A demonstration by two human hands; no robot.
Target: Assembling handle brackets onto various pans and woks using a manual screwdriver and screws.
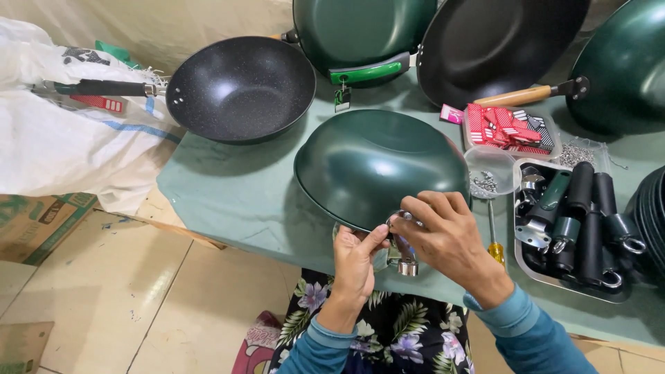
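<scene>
Presently: both hands at an upturned green pan (374,163) on the bench (242,201).
Left hand (357,260) and right hand (443,235) fingers grip a shiny metal bracket (404,253) at the pan's rim; a steel tray (537,273) holds black handles (589,215).

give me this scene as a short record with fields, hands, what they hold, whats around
left hand: left hand pinches under the rim of the upturned dark green metal wok
right hand: right hand grips a small silver metal bracket at that rim
right of wok: steel tray of black and green handles, yellow-handled screwdriver
behind: speckled black wok
surface: green-covered table
</scene>
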